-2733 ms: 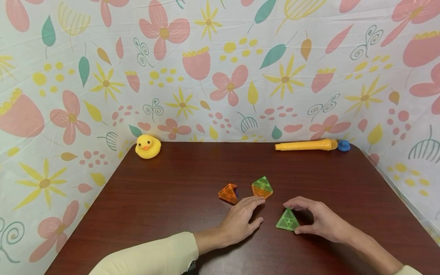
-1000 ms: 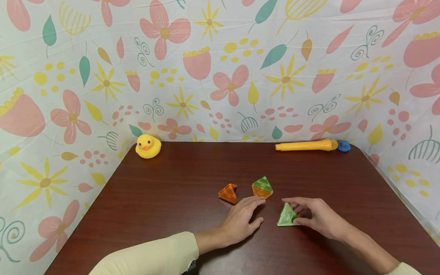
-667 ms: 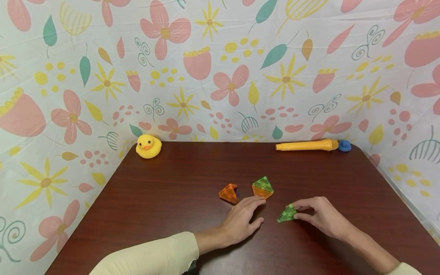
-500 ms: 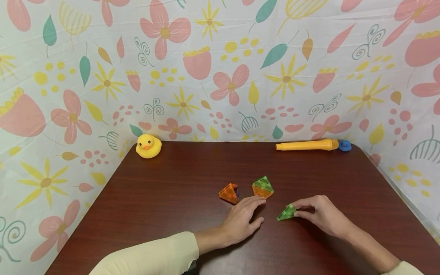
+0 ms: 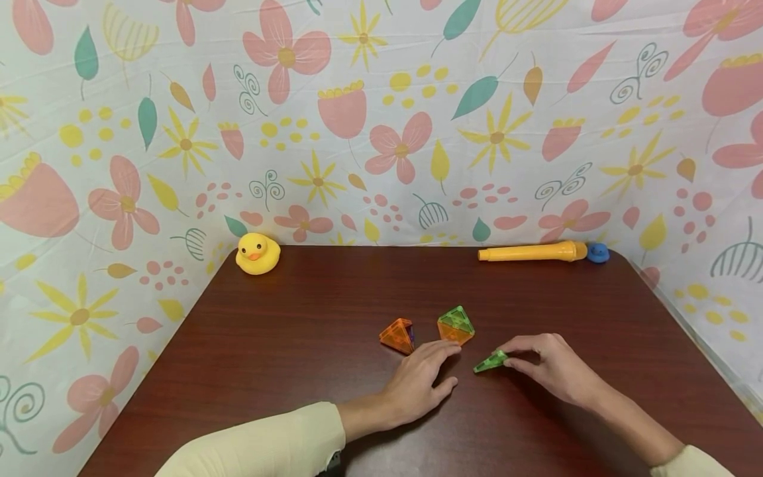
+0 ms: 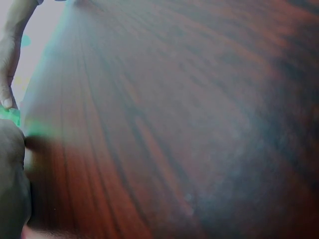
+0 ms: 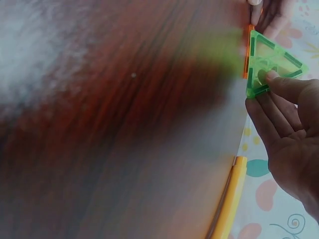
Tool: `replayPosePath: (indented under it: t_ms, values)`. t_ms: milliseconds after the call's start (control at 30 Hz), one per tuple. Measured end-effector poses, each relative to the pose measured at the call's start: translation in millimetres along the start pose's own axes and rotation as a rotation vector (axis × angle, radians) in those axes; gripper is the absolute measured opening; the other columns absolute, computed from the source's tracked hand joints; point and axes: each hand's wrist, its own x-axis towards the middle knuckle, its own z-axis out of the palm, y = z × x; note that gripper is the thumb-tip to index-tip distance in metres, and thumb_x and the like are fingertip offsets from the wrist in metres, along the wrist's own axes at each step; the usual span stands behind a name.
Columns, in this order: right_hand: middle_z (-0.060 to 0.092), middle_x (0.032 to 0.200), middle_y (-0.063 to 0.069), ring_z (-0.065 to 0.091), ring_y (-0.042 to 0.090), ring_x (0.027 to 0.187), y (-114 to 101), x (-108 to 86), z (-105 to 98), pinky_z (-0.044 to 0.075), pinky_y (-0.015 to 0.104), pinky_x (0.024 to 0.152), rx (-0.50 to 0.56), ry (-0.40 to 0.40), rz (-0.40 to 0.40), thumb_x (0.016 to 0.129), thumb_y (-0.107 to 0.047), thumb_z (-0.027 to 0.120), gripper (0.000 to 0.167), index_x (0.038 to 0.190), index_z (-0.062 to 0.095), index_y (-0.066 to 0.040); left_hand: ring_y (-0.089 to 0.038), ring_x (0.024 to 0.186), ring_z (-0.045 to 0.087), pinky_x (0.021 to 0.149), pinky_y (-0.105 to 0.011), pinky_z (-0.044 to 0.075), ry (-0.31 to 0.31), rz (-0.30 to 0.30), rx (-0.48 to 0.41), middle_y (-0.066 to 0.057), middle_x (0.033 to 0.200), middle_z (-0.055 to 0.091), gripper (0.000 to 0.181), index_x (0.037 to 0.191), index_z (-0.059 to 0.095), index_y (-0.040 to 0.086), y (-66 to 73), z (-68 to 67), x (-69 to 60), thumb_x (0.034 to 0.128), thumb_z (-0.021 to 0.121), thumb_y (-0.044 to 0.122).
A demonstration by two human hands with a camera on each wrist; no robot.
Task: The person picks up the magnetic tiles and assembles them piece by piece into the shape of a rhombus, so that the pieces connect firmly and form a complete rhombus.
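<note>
Between the thumb and fingers of my right hand (image 5: pixel 557 368) is a clear green triangular magnetic tile (image 5: pixel 491 361), tilted up so it looks narrow in the head view. The right wrist view has the green tile (image 7: pixel 266 60) facing the camera, pinched near its lower edge. My left hand (image 5: pixel 422 377) lies palm down with relaxed fingers, its fingertips at the near edge of a joined green-and-orange tile pair (image 5: pixel 456 324). Just beyond that hand, to the left, sits an orange piece made of triangular tiles (image 5: pixel 396 335) with a dark purple side.
On the dark wood table (image 5: pixel 334 285), a yellow rubber duck (image 5: pixel 257 254) stands at the back left. A yellow toy microphone (image 5: pixel 530 252) and a small blue duck (image 5: pixel 598 252) are at the back right. A floral cloth (image 5: pixel 381 119) hangs behind.
The green tile has gone from facing the head camera to nearly edge-on, and has moved slightly up and left with my right hand. My left hand has stayed put.
</note>
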Motion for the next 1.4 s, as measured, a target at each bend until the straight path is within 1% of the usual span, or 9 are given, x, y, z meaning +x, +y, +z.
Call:
replayPosePath:
  t_ms: [233,400,500,600,733,933,1000,1233,1400]
  values:
    - [0.076,0.102,-0.014,0.072,0.005,0.094,-1.7,7.2,5.6,0.059,0.02,0.078,-0.016,0.059,-0.027,0.084,0.007,0.085,0.037,0.105,0.082,-0.024,-0.018,0.143,0.052,0.115,-0.033,0.045,0.007,0.005,0.004,-0.003,0.153,0.059,0.052,0.149,0.059,0.008,-0.3,0.1,-0.1,0.1019,0.075,0.023]
    - [0.073,0.103,-0.013,0.07,0.006,0.096,-4.4,12.7,9.6,0.059,0.023,0.077,-0.06,0.1,-0.036,0.082,0.008,0.087,0.037,0.102,0.083,-0.023,-0.018,0.143,0.052,0.114,-0.033,0.046,0.008,0.002,0.005,-0.004,0.153,0.059,0.052,0.15,0.058,0.009,-0.5,0.5,-0.1,0.1022,0.074,0.024]
    - [0.073,0.103,-0.013,0.069,0.006,0.096,-5.5,15.3,11.4,0.059,0.024,0.076,-0.069,0.099,-0.026,0.082,0.008,0.087,0.036,0.102,0.084,-0.022,-0.017,0.143,0.052,0.114,-0.033,0.046,0.006,0.001,0.002,-0.004,0.153,0.058,0.053,0.15,0.057,0.009,-0.5,0.7,-0.1,0.1024,0.074,0.024]
    - [0.073,0.103,-0.014,0.069,0.006,0.095,-6.0,17.7,12.4,0.059,0.024,0.076,-0.078,0.101,-0.02,0.082,0.008,0.087,0.037,0.102,0.083,-0.023,-0.017,0.143,0.052,0.113,-0.033,0.047,0.006,0.0,-0.001,-0.004,0.153,0.058,0.054,0.151,0.057,0.009,-0.7,0.8,-0.1,0.1026,0.074,0.024]
    - [0.073,0.103,-0.015,0.07,0.006,0.094,-5.9,21.3,13.5,0.06,0.024,0.077,-0.074,0.111,-0.017,0.083,0.009,0.086,0.037,0.103,0.082,-0.022,-0.017,0.143,0.052,0.113,-0.034,0.048,0.006,-0.004,-0.005,-0.005,0.154,0.058,0.055,0.152,0.055,0.008,-1.0,0.5,-0.2,0.1029,0.074,0.024]
    - [0.074,0.101,-0.014,0.071,0.005,0.092,-6.0,26.7,16.9,0.063,0.035,0.076,-0.048,0.113,-0.033,0.083,0.009,0.086,0.035,0.103,0.081,-0.02,-0.018,0.143,0.052,0.112,-0.035,0.048,0.009,-0.01,-0.005,-0.006,0.154,0.057,0.058,0.154,0.053,0.008,-0.9,0.2,-0.7,0.1027,0.074,0.024]
    - [0.074,0.101,-0.013,0.071,0.006,0.092,-5.9,28.5,18.5,0.063,0.036,0.076,-0.049,0.116,-0.04,0.082,0.01,0.086,0.035,0.103,0.08,-0.019,-0.017,0.143,0.052,0.112,-0.035,0.048,0.008,-0.012,-0.008,-0.006,0.154,0.057,0.059,0.155,0.052,0.007,-0.6,0.1,-0.7,0.1026,0.074,0.024]
    - [0.074,0.1,-0.011,0.072,0.007,0.092,-6.8,34.7,24.5,0.061,0.03,0.075,-0.053,0.135,-0.057,0.082,0.01,0.087,0.033,0.1,0.081,-0.017,-0.016,0.142,0.053,0.11,-0.034,0.05,-0.002,-0.033,-0.006,-0.004,0.156,0.055,0.062,0.157,0.049,0.008,0.9,-0.8,-0.9,0.1025,0.074,0.025]
    - [0.073,0.101,-0.01,0.07,0.009,0.088,-7.6,38.2,27.2,0.059,0.03,0.07,-0.039,0.148,-0.077,0.083,0.009,0.086,0.032,0.1,0.081,-0.018,-0.015,0.14,0.054,0.109,-0.033,0.05,-0.005,-0.038,-0.003,-0.004,0.156,0.055,0.064,0.158,0.047,0.007,0.6,-1.0,-1.6,0.1026,0.075,0.026]
